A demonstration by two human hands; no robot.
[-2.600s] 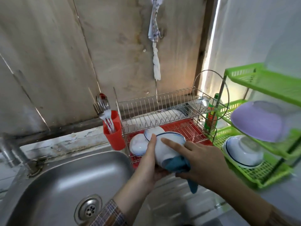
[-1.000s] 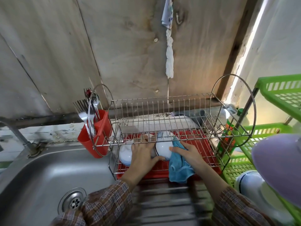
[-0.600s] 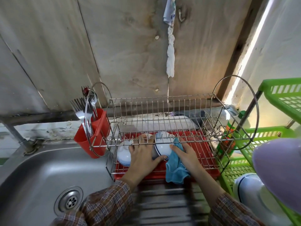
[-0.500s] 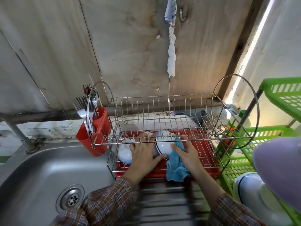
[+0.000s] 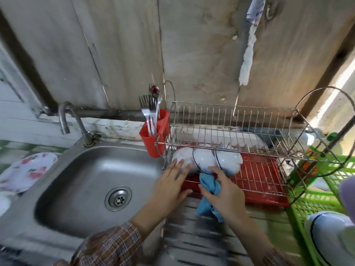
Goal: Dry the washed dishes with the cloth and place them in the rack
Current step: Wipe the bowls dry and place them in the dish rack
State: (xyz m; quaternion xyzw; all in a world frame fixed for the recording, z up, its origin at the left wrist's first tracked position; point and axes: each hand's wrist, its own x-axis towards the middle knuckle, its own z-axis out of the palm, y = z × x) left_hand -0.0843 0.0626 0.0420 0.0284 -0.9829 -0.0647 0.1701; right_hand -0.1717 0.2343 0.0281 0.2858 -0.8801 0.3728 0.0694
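The left hand (image 5: 169,187) and right hand (image 5: 224,196) are bare. Well back from the fingers (image 5: 177,166), past a bare forearm, the left sleeve (image 5: 107,244) is checked fabric in brown, orange and grey-blue. The right sleeve (image 5: 276,259), equally far back, shows the same check, blurred.

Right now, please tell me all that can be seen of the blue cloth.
The blue cloth is soft-looking fabric, crumpled into a bunch. The right hand grips its middle, hiding part. Its top sits at the front edge of the wire rack, below the white bowls; its lower end hangs over the steel drainboard.
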